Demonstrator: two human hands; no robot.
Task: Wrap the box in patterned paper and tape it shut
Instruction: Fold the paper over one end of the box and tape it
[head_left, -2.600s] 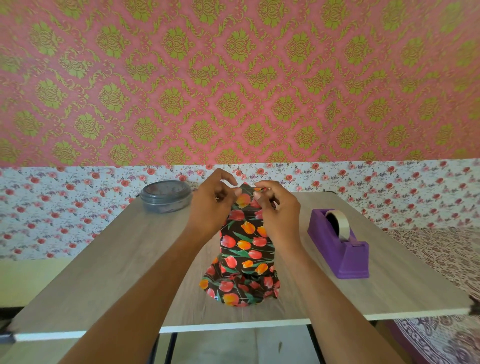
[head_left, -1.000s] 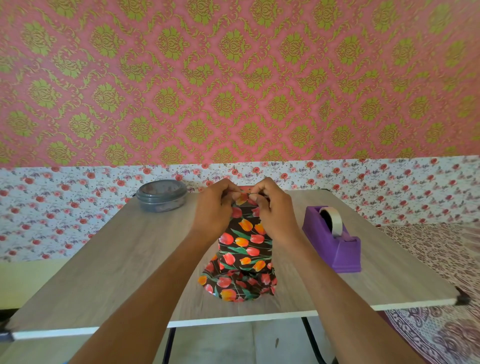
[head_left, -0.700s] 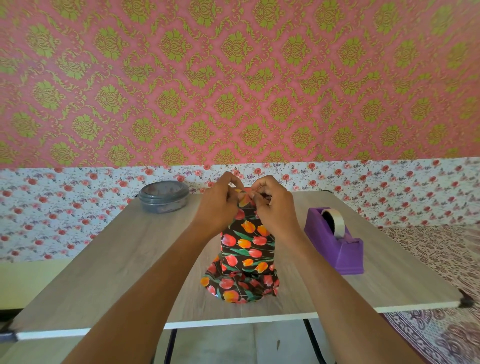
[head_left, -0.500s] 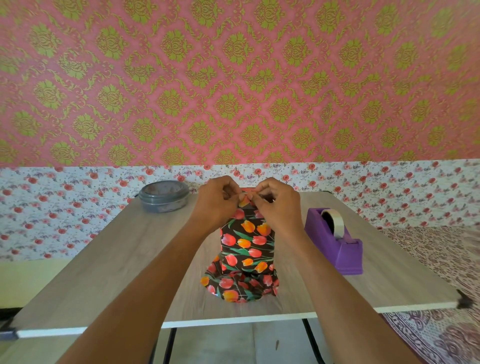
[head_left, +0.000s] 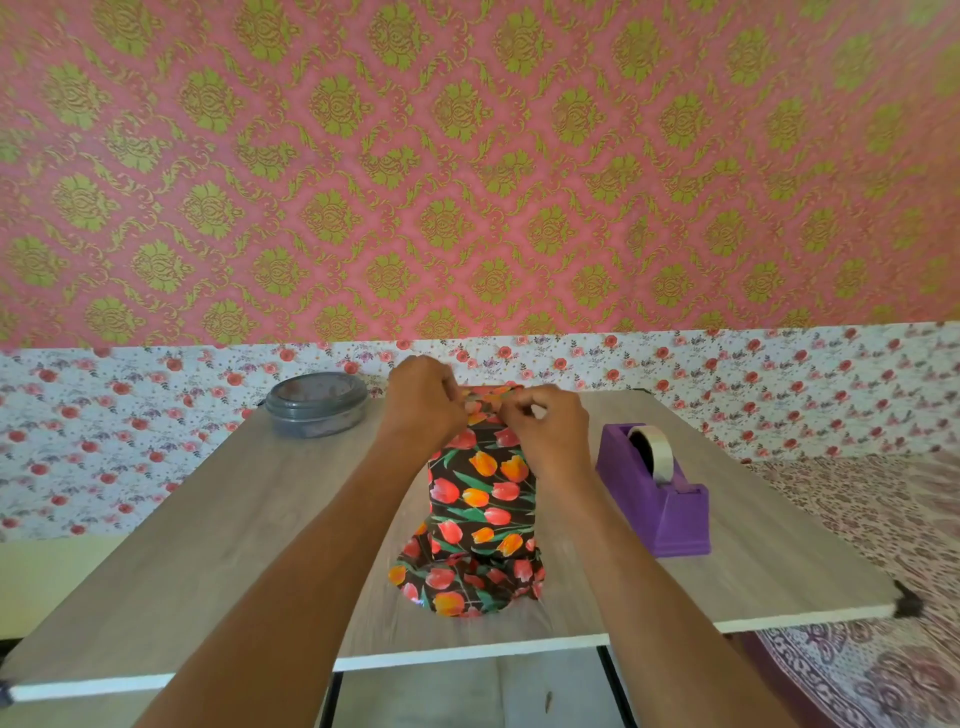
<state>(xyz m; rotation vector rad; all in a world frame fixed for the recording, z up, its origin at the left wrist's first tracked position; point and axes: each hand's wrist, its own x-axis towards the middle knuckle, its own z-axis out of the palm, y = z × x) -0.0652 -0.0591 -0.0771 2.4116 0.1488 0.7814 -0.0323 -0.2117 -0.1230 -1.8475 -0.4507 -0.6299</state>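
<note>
Fingers of both hands pinch the loose top edge of the patterned paper (head_left: 480, 483), a dark sheet printed with red and orange tulips. It covers the box, which stands upright in the middle of the wooden surface (head_left: 208, 530); the box itself is hidden under the wrap. The left hand (head_left: 423, 400) grips the paper's upper left corner with fingers curled and pressed together, and the right hand (head_left: 545, 426) nips the upper right part between thumb and forefinger. The two sets of fingertips sit close, nearly touching, over the top of the parcel. Below the fingers the paper flares out in a crumpled skirt on the surface. To the right of the fingers, a purple tape dispenser (head_left: 657, 493) with a roll of tape rests apart from the parcel. To their left, toward the far edge, sits a grey lidded container (head_left: 316, 402).
</note>
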